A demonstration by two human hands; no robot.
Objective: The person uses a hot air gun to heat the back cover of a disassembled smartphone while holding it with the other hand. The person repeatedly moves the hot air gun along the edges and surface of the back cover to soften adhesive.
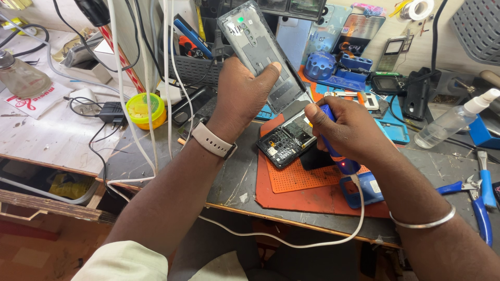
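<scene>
Workbench [156, 156], grey-topped, is running across the view and bearing everything below.

Orange repair mat [312, 192], rectangular with a perforated patch, is lying near the front edge under the open phone.

Grey plastic basket [192, 70] is standing at the rear left, holding tools and cables.

Phone back cover [260, 52], grey and translucent with a green dot near its top, is being held tilted above the bench. The left hand [242, 96] is gripping it, fingers wrapped behind and thumb pressing on its face; a pale watch strap [211, 140] is circling the wrist.

Opened phone [289, 140], dark, circuitry exposed, is lying on the mat just below the cover.

Spray bottle [448, 122], clear with a white nozzle, is lying at the right.

Blue-handled pliers [476, 195] are resting near the right edge.

Blue electric screwdriver [338, 153], with a white cable [291, 242] trailing off the front edge, is being clenched in the right hand [354, 130], fingers curled tight round it, tip pointing down at the opened phone; a silver bangle [422, 224] is sitting on that wrist.

Phone-part packages [359, 31], flat rectangles in blue, black and orange, are leaning against the rear wall.

Yellow-green round tub [146, 109] is sitting at the left among white cables.
</scene>
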